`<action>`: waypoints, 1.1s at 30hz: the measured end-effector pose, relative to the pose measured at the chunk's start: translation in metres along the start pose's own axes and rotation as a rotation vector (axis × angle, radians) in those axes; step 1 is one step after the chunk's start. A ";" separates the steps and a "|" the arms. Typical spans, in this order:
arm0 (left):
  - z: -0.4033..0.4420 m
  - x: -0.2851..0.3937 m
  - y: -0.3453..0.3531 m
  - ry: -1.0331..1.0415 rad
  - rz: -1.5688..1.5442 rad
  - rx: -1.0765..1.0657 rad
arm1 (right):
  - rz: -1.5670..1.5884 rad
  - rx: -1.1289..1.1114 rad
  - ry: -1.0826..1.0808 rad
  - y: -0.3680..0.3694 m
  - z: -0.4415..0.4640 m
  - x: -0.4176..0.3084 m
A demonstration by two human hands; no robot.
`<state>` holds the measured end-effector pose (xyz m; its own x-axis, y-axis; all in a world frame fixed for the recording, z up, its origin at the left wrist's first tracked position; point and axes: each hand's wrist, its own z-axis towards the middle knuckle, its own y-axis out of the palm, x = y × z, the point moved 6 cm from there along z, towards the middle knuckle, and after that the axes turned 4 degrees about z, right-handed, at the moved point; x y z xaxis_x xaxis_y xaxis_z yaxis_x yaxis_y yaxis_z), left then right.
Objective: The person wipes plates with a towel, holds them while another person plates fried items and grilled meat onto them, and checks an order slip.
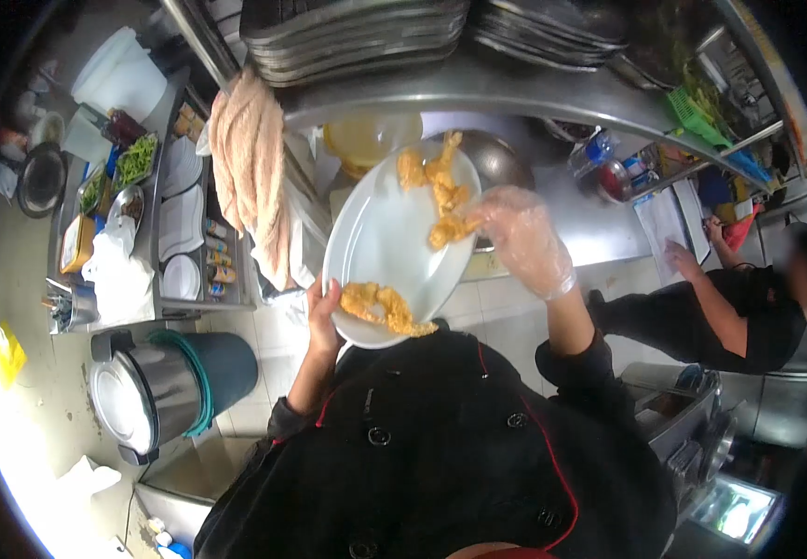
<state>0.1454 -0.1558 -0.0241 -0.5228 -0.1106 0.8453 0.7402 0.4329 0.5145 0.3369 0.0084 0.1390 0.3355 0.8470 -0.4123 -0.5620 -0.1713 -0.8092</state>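
Note:
A white oval plate [392, 238] is tilted in front of my chest, gripped at its lower left rim by my left hand [323, 319], the thumb on top. One piece of battered fried food [383, 308], golden and crisp like fried chicken, lies at the near end of the plate. More golden fried chicken [442, 179] lies towards the far end. My right hand [522, 238], in a clear plastic glove, is closed on a fried chicken piece [452, 229] by the plate's right rim. Its fingertips are partly hidden by glare on the glove.
Behind the plate stand a yellowish tub [371, 140] and a metal bowl [496, 160] under a steel shelf [552, 104] stacked with dark trays. A towel [247, 168] hangs at left. A co-worker [711, 307] stands at right. A large lidded pot [128, 391] is lower left.

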 end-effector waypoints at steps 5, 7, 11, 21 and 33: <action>-0.002 0.000 -0.002 -0.017 0.003 0.036 | 0.030 -0.005 0.013 -0.015 0.007 0.000; -0.004 0.002 -0.002 -0.037 0.008 0.114 | 0.033 0.016 -0.011 -0.016 0.013 0.011; -0.002 -0.001 -0.002 -0.013 0.030 0.093 | 0.096 -0.055 -0.096 -0.008 0.024 0.016; -0.002 -0.002 -0.001 -0.021 0.065 0.056 | 0.013 -0.034 0.044 0.016 0.025 0.010; 0.000 -0.002 0.006 -0.045 -0.024 0.061 | 0.095 0.081 -0.002 -0.003 0.019 0.021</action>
<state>0.1511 -0.1528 -0.0231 -0.5593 -0.0818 0.8249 0.7011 0.4843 0.5234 0.3309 0.0364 0.1406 0.2768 0.8298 -0.4846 -0.6502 -0.2097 -0.7303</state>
